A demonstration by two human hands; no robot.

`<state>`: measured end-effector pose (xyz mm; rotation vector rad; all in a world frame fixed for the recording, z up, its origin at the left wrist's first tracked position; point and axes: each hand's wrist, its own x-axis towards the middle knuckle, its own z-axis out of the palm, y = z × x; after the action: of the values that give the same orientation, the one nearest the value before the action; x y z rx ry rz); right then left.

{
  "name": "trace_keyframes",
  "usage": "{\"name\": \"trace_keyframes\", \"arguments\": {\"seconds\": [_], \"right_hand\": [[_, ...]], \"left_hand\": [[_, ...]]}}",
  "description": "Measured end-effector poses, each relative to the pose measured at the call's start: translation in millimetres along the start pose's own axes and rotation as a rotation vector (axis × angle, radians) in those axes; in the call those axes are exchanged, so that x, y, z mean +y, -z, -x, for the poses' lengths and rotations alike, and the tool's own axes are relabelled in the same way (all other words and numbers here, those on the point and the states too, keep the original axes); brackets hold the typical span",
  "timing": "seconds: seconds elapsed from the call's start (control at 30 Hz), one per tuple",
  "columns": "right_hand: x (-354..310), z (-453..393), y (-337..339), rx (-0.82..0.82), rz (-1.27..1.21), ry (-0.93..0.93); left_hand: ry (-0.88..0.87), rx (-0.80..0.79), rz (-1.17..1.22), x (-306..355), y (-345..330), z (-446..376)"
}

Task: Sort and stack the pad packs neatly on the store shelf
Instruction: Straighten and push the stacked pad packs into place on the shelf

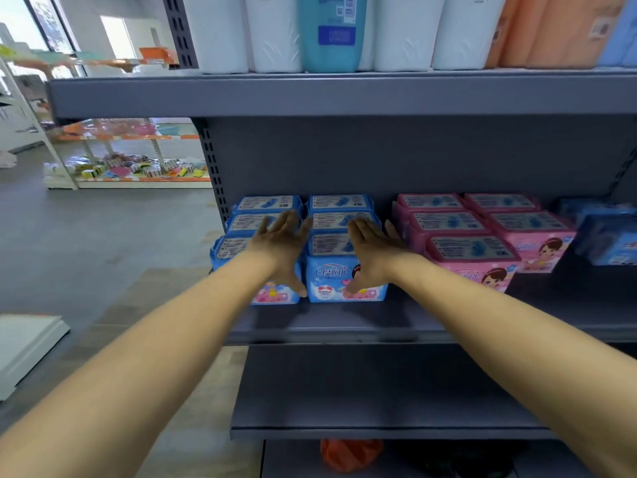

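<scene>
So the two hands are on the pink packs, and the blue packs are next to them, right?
Not quite. In the head view, the left hand and right hand rest on the blue packs. The pink packs sit untouched beside them on the same shelf.

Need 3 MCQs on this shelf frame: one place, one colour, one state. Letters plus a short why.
1. Where do the pink pad packs sit relative to the light blue pad packs?
A. To their right on the same shelf
B. On the shelf above
C. On the floor

2. What colour is the bag under the lowest shelf board?
A. Green
B. Orange
C. White

3. How do the left hand and right hand stand?
A. Each closed around a lifted pack
B. Both below the shelf
C. Open, fingers spread, laid flat over the blue packs

Answers:
1 A: both colours share the middle shelf, pink to the right.
2 B: an orange bag shows at the bottom edge.
3 C: both palms lie flat, no pack lifted.
</scene>
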<state>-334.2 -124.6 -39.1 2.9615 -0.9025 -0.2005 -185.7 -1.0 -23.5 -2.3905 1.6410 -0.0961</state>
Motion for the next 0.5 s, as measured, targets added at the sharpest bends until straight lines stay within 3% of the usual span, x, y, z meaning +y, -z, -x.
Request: {"name": "trace_keyframes", "arguments": {"seconds": [0.27, 0.5], "right_hand": [[-64.9, -18.2, 17.4, 0.108, -0.087, 0.213], [-87.7, -41.0, 19.7, -0.008, -0.034, 0.188]], "left_hand": [[0.238, -0.257, 0.166, -90.7, -0.5, 30.1], [0.212, -0.169, 0.407, -99.1, -25.2, 21.2]]}}
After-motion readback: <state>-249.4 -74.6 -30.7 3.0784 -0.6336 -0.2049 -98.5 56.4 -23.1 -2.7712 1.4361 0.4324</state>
